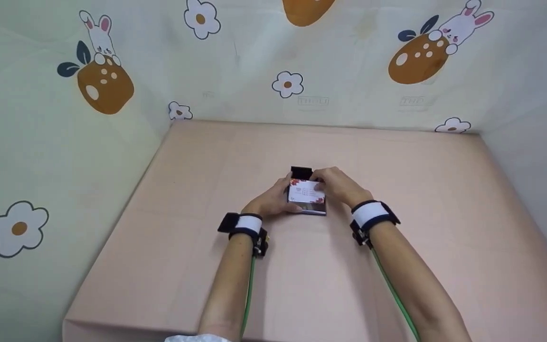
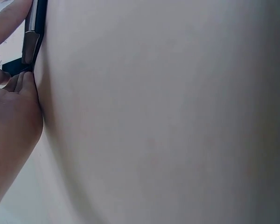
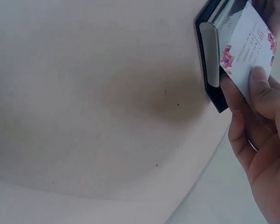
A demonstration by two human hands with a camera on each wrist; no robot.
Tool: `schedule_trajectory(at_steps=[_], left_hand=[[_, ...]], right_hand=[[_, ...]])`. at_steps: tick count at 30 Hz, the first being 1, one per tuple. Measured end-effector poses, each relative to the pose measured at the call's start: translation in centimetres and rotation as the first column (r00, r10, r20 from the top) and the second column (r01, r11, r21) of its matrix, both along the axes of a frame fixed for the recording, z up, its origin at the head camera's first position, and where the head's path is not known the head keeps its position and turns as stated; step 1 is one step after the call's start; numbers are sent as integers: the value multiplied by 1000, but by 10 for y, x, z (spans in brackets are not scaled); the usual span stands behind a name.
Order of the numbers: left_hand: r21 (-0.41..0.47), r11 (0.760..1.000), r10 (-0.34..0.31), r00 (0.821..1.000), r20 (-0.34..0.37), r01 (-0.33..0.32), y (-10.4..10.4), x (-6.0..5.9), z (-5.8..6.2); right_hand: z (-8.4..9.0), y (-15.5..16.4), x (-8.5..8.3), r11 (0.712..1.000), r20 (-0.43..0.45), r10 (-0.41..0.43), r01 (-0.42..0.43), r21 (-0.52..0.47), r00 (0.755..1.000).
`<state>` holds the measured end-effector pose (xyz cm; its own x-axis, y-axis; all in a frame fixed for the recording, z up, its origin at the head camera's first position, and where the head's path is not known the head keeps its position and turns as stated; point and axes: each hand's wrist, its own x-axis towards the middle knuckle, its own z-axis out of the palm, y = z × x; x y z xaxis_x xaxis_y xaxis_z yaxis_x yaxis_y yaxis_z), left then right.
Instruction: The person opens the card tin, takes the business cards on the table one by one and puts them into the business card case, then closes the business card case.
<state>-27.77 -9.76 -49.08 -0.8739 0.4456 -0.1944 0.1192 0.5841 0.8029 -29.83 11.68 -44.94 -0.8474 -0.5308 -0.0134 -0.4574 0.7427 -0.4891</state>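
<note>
A dark business card case (image 1: 315, 212) with a silvery edge is held near the middle of the table, its black lid (image 1: 301, 172) standing open at the far side. My left hand (image 1: 272, 198) grips the case from its left, thumb along the near part. Over the case lies a white business card (image 1: 306, 191) with red and pink corner patterns and small print. My right hand (image 1: 342, 185) pinches this card at its right side. In the right wrist view, the thumb presses on the card's face, with fingers behind it, right beside the case's metal end (image 3: 210, 53).
A pale pink cloth covers the table (image 1: 183, 190). Behind and to the left hang pale curtains (image 1: 245, 57) printed with rabbits, fruit and flowers. Each wrist wears a strapped camera (image 1: 260, 243), and a green cable (image 1: 392, 289) runs back along each forearm.
</note>
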Motion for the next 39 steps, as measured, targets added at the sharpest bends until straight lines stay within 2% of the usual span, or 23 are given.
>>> schedule_trajectory(at_steps=[7, 18, 29, 39], left_hand=[[26, 1000, 5, 1000, -11, -5, 1, -1, 2], [4, 1000, 12, 1000, -8, -12, 1, 0, 2], [13, 1000, 15, 1000, -12, -15, 2, -1, 3], [16, 1000, 4, 1000, -21, -3, 0, 0, -1]], right_hand=[[-2, -2, 3, 996, -56, -17, 21, 83, 998], [-12, -2, 10, 996, -132, -28, 39, 83, 991], [-14, -3, 12, 996, -128, -45, 54, 72, 991], [-19, -8, 21, 993, -140, -90, 100, 66, 986]])
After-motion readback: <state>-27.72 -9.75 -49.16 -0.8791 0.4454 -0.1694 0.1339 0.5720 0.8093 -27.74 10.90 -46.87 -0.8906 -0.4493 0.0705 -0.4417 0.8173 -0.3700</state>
